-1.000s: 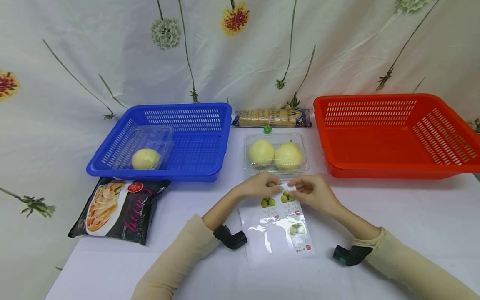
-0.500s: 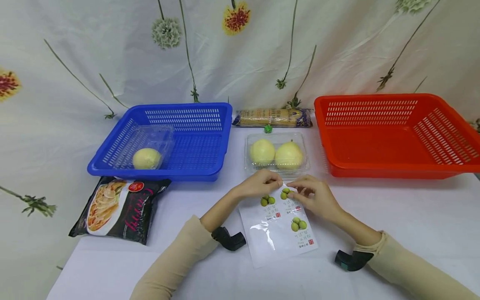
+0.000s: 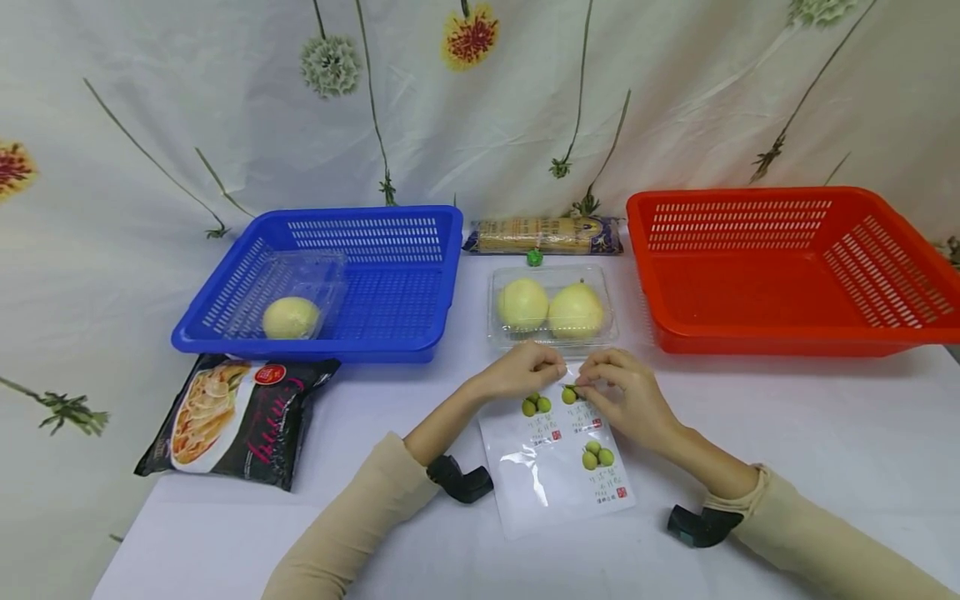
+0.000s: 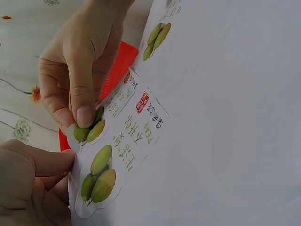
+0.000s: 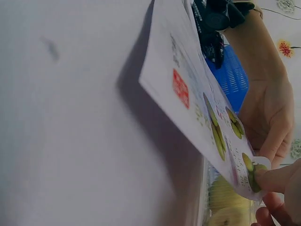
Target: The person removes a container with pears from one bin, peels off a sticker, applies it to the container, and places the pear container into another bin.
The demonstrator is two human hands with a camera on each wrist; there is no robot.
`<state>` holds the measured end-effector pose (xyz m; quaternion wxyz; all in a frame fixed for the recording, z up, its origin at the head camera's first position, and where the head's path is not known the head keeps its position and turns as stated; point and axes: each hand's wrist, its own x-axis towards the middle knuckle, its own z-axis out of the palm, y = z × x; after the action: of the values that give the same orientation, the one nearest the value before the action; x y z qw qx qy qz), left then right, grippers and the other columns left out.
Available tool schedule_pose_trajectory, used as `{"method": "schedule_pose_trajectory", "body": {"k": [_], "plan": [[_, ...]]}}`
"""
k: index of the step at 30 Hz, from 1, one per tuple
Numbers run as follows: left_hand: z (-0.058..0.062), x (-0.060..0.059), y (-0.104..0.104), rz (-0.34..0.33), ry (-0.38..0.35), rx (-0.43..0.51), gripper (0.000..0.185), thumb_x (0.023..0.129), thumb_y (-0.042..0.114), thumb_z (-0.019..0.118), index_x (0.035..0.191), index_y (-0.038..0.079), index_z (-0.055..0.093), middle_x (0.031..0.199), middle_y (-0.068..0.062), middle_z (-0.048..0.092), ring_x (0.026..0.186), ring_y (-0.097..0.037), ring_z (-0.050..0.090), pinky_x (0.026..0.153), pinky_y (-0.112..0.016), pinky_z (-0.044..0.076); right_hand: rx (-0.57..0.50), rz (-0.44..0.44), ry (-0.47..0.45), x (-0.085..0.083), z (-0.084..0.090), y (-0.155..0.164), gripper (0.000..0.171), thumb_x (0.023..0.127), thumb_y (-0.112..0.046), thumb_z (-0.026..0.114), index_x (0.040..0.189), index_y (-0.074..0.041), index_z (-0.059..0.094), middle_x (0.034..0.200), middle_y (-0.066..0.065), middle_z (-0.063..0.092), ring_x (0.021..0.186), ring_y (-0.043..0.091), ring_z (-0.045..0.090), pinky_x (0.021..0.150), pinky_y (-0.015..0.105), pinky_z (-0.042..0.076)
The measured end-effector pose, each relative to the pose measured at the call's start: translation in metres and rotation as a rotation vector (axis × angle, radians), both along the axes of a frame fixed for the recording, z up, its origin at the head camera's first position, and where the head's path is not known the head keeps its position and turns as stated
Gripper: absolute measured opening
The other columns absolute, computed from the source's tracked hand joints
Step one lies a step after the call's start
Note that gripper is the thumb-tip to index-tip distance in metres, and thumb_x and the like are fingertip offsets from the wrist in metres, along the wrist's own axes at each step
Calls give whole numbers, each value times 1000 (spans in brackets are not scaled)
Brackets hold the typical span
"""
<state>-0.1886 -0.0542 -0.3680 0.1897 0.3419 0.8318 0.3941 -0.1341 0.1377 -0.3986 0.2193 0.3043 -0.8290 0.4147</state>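
One sheet of pear stickers [image 3: 543,471], near side of the boxed pears [image 3: 522,305], pinched at its top edge by the left hand [image 3: 517,371], its upper-right sticker [image 3: 568,396] pinched by the right hand [image 3: 632,396], could tear if peeled hastily or crease if either grip slips.

Sheet [image 3: 553,467]: white, glossy, skewed, one corner raised off the worktop [image 3: 600,562]
Stickers [image 3: 597,455]: three; green fruit, lettering, red seals; two at far edge, one nearer, right
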Motion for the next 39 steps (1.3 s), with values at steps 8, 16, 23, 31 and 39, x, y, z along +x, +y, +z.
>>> {"method": "schedule_pose_trajectory", "body": {"k": [8,16,23,31,39], "plan": [[-3,0,-1,24,48,-66,18,93,3,51,84,-5,65,63,3,46,51,-2,39,50,-13,33,49,48,-23,5,5,0,22,66,10,78,75,-8,69,86,0,61,88,18,52,78,26,43],[-10,-1,-1,43,89,-107,18,93,4,52,81,-4,65,59,4,44,49,-3,38,48,-13,32,62,128,-62,8,11,0,25,69,8,77,78,-13,69,83,-6,62,86,14,53,76,26,45],[-15,-4,0,57,135,-139,18,92,4,54,82,-3,67,61,2,49,51,-4,41,50,-13,33,58,200,-110,7,20,-1,24,71,7,75,80,-13,67,82,-6,64,87,14,54,77,27,46],[-13,-2,3,53,164,-174,11,84,-2,59,85,-1,70,62,2,53,53,-5,40,51,-15,33,-8,179,-212,-3,38,3,15,76,5,72,82,-7,67,80,0,67,78,13,57,72,31,48],[0,10,7,186,279,115,17,84,-7,51,88,-5,67,70,-9,63,58,-12,54,54,-14,44,-127,109,-238,-24,50,8,7,79,7,69,84,3,67,77,10,67,73,8,55,70,20,49]]}}
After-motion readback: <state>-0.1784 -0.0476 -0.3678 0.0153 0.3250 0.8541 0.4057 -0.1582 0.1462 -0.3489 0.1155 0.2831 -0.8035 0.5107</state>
